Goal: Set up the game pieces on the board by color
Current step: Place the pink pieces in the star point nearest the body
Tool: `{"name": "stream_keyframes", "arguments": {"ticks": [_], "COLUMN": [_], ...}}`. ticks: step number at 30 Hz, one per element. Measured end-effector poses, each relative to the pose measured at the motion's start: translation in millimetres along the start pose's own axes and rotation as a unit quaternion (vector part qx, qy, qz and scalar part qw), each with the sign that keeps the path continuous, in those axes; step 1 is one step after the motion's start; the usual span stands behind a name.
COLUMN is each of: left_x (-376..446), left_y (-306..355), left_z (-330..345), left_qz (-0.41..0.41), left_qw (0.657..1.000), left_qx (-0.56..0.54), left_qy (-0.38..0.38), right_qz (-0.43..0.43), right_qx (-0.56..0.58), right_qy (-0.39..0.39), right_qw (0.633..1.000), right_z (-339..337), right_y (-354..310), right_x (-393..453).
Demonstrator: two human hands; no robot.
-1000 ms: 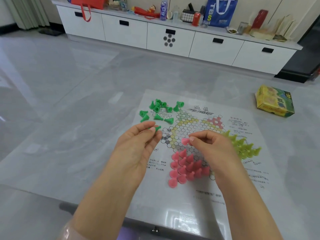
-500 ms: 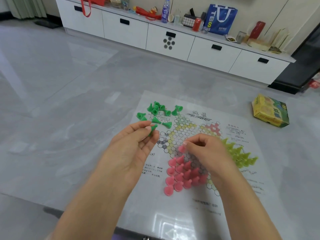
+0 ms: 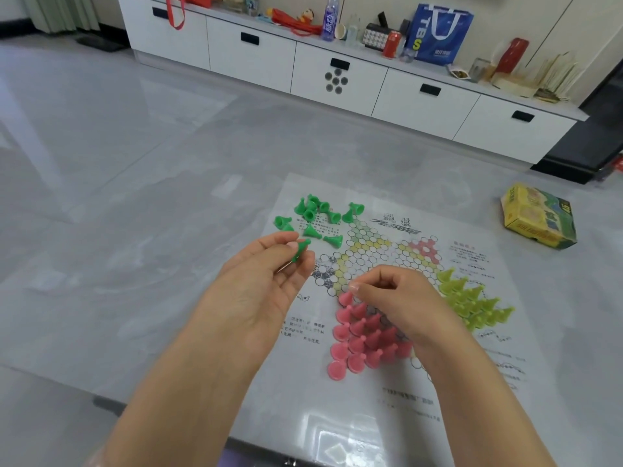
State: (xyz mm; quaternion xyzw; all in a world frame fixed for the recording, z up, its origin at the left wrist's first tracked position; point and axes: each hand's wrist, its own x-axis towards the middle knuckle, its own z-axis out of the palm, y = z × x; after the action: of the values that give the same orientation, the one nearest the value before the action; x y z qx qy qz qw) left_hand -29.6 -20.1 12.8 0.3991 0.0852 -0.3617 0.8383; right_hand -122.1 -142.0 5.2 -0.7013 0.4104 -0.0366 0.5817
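A paper game board (image 3: 381, 251) lies flat on the grey table. My left hand (image 3: 259, 288) hovers at the board's left edge and pinches one green piece (image 3: 300, 250). Several loose green pieces (image 3: 315, 217) lie scattered at the board's far left corner. My right hand (image 3: 401, 298) reaches down to the top of the pink triangle, fingertips on a pink piece (image 3: 345, 298). Several pink pieces (image 3: 362, 342) stand in rows below it, partly hidden by my hand. Yellow-green pieces (image 3: 472, 301) fill the right point.
A yellow and green box (image 3: 537, 219) lies on the table at the far right. The near table edge (image 3: 303, 456) runs just below my forearms. A white drawer cabinet (image 3: 337, 79) with bottles and a blue bag stands across the floor.
My right hand has dropped from mid-air down to the board, carrying the pink piece to the top of the pink group. The left hand keeps holding its green piece.
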Motion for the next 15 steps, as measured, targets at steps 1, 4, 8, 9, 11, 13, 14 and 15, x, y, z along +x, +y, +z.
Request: {"name": "stream_keyframes", "arguments": {"ticks": [1, 4, 8, 9, 11, 13, 14, 15], "left_x": [-0.1, -0.4, -0.3, -0.3, -0.6, -1.1, -1.3, -1.4], "left_y": [-0.1, -0.1, 0.9, 1.1, 1.3, 1.1, 1.1, 1.2], "left_z": [0.0, -0.2, -0.5, -0.5, -0.5, -0.1, -0.1, -0.1], "left_qz": [-0.001, -0.003, -0.006, -0.007, -0.007, -0.008, -0.008, -0.008], "left_qw": [1.000, 1.000, 1.000, 1.000, 1.000, 1.000, 1.000, 1.000], "left_qx": [0.000, -0.002, -0.009, -0.010, -0.012, -0.012, -0.013, -0.013], "left_qy": [-0.001, -0.001, 0.002, 0.003, 0.004, 0.006, 0.008, 0.008], "right_qz": [0.005, 0.015, 0.002, -0.001, -0.003, -0.008, -0.010, -0.011], "right_qx": [0.003, 0.005, 0.001, 0.000, -0.006, -0.014, -0.016, -0.019], "right_qy": [-0.002, -0.006, 0.001, 0.002, 0.002, 0.003, 0.005, 0.009], "right_qw": [1.000, 1.000, 1.000, 1.000, 1.000, 1.000, 1.000, 1.000], "right_z": [0.0, 0.9, 0.5, -0.1, -0.8, -0.4, 0.1, 0.6], "right_y": [-0.2, -0.8, -1.6, -2.0, -2.7, -2.1, -1.2, -0.2], "right_x": [0.2, -1.0, -3.4, -3.7, -3.6, -2.8, -2.0, -1.1]}}
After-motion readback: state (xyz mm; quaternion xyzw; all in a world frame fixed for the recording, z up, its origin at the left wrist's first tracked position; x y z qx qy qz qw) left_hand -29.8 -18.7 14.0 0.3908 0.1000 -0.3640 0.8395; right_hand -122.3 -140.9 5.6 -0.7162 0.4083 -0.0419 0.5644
